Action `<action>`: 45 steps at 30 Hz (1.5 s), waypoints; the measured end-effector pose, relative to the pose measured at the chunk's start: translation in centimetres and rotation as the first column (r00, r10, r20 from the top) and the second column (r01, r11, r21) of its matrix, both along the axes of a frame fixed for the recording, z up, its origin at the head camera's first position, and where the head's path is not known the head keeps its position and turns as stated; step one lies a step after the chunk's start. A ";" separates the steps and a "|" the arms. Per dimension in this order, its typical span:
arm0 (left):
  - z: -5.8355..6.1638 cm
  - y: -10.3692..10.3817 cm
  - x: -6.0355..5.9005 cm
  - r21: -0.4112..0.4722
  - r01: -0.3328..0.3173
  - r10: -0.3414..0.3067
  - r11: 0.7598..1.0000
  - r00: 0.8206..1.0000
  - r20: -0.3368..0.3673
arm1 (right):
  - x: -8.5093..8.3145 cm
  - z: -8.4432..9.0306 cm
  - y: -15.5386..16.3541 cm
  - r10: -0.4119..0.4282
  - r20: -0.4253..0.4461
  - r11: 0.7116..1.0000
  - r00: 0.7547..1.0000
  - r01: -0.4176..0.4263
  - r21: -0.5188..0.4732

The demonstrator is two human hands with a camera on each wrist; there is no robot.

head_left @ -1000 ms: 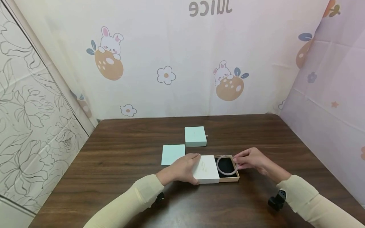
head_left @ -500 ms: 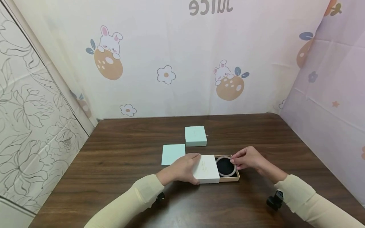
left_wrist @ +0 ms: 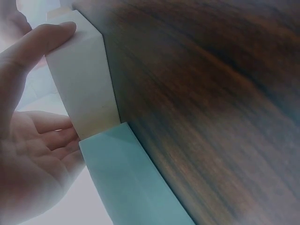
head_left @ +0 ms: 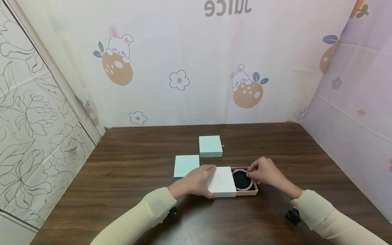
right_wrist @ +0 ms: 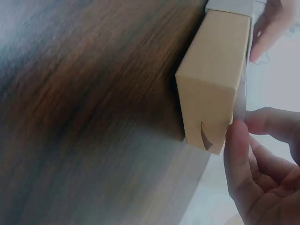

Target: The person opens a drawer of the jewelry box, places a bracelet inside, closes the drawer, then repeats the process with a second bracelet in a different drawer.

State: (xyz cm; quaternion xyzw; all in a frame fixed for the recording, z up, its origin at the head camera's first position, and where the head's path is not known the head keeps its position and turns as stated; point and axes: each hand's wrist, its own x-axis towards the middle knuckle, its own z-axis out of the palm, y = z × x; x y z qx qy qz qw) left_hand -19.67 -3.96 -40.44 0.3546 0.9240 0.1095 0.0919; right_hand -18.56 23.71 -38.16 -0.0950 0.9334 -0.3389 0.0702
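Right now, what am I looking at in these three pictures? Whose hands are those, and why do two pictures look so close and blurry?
These are a person's two hands working at a brown wooden table. The big picture comes from a camera worn on the head, looking down. The two blurry ones come from small cameras strapped to each wrist, so they sit very near the work.

The left hand holds a white sleeve, like the cover of a matchbox. A tan drawer sticks out of it to the right. Inside, on a dark lining, lies a pale bangle, and the right hand pinches its edge.

Behind them lie a flat mint-green card and a small mint-green box.
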 end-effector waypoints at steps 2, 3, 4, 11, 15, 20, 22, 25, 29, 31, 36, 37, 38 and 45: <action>0.0 0.0 0.0 0.001 -0.001 0.001 1.000 1.000 0.001 | 0.1 -0.1 -0.3 0.026 -0.064 0.998 0.998 -0.022 0.065; 0.0 0.0 0.0 0.002 -0.001 0.001 1.000 1.000 0.002 | 0.1 -0.2 -0.5 0.043 -0.099 0.994 0.994 -0.033 0.104; 0.1 0.0 0.0 0.002 -0.001 0.001 1.000 1.000 0.003 | 0.2 -0.2 -0.7 0.061 -0.131 0.989 0.989 -0.043 0.141; 0.2 0.0 -0.1 0.003 0.000 0.000 1.000 1.000 0.002 | 0.6 -0.5 -1.6 0.158 -0.247 0.948 0.956 -0.077 0.308; 0.1 0.0 -0.1 0.005 0.003 -0.003 1.000 1.000 -0.001 | 0.6 -0.7 -1.8 0.167 -0.253 0.936 0.953 -0.073 0.344; 0.2 0.1 0.0 0.007 0.005 -0.005 1.000 1.000 0.002 | 0.4 -0.9 -1.8 0.161 -0.230 0.929 0.960 -0.069 0.362; 0.2 0.1 -0.1 0.007 0.007 -0.007 1.000 1.000 0.000 | 0.3 -0.8 -1.8 0.159 -0.221 0.929 0.962 -0.071 0.363; 0.2 0.1 -0.1 0.006 0.012 -0.012 1.000 1.000 -0.005 | 0.3 -0.7 -1.7 0.152 -0.208 0.933 0.966 -0.071 0.353; 0.2 0.1 0.0 0.006 0.015 -0.015 1.000 1.000 -0.007 | 0.3 -0.5 -1.2 0.110 -0.193 0.951 0.975 -0.046 0.307; 0.2 0.1 0.1 0.008 0.016 -0.016 1.000 1.000 -0.009 | 0.3 -0.4 -0.8 0.083 -0.191 0.962 0.978 -0.028 0.272; 0.1 -0.1 0.1 0.012 0.014 -0.013 1.000 1.000 -0.009 | 0.5 -0.6 0.7 0.045 -0.218 0.985 0.975 -0.007 0.174; 0.1 -0.1 0.2 0.011 0.013 -0.012 1.000 1.000 -0.012 | 0.5 -0.6 0.9 0.036 -0.226 0.988 0.973 0.000 0.158; 0.1 -0.1 0.2 0.010 0.012 -0.012 1.000 1.000 -0.013 | 0.6 -0.7 1.2 0.027 -0.227 0.990 0.974 0.005 0.139; 0.1 -0.1 0.1 0.008 0.009 -0.008 1.000 1.000 -0.016 | 0.8 -1.3 2.6 -0.061 0.032 0.992 0.998 0.064 -0.112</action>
